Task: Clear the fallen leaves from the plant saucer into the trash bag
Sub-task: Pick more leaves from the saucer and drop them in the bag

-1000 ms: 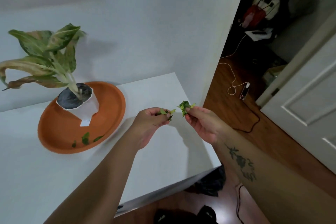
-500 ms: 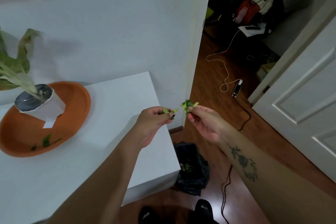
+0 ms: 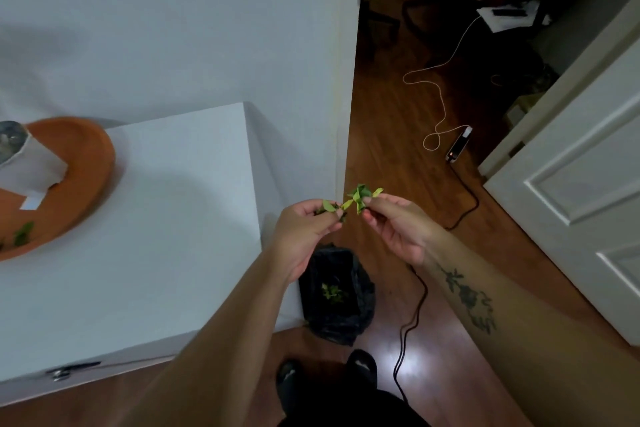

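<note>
My left hand (image 3: 304,229) pinches a few small green leaves (image 3: 330,207), and my right hand (image 3: 398,229) pinches another small bunch of leaves (image 3: 362,196). Both hands hover side by side past the table's right edge, above the open black trash bag (image 3: 360,315) on the floor, which holds some green leaves. The orange plant saucer (image 3: 86,163) sits at the far left on the white table (image 3: 166,218), with a few leaf bits (image 3: 22,234) left near its front. The white-wrapped pot (image 3: 24,166) stands in it, cut off by the frame.
A white wall corner (image 3: 343,80) rises just behind my hands. A black cable (image 3: 412,322) and a white cord (image 3: 440,97) with a power strip (image 3: 459,144) lie on the wood floor. A white door (image 3: 571,201) stands at the right. My feet are below the bag.
The view has swung right and down: the saucer slid to the left edge and the trash bag came fully into view under my hands. Both hands keep their leaves.
</note>
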Tool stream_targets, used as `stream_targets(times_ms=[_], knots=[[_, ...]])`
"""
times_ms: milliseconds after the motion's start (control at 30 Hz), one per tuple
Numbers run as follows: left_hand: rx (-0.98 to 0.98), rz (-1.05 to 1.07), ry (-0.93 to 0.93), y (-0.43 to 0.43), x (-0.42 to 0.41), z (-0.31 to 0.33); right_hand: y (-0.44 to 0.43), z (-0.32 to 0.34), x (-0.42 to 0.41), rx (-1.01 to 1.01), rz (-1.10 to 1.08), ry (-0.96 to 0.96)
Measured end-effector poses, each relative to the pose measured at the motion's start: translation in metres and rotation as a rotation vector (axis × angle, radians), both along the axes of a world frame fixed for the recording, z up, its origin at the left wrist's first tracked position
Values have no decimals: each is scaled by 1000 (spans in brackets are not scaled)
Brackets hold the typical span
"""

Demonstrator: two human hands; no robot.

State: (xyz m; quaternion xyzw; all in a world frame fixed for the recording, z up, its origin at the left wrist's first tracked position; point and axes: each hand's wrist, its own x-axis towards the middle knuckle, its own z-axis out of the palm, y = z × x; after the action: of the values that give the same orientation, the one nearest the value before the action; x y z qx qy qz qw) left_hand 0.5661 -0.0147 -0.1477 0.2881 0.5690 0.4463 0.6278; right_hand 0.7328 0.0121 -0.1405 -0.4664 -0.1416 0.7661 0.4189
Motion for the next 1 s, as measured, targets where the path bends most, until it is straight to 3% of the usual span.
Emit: stream_targets(times_ms=[400, 733, 1000], knots=[[-146, 55, -72, 1, 22, -67, -6, -68, 17, -105, -10, -55], [-348, 226, -107, -8, 36, -170, -17, -168, 18, -238, -6, -86], [-434, 184, 61, -31, 36, -275, -33, -282, 9, -347, 7, -130]])
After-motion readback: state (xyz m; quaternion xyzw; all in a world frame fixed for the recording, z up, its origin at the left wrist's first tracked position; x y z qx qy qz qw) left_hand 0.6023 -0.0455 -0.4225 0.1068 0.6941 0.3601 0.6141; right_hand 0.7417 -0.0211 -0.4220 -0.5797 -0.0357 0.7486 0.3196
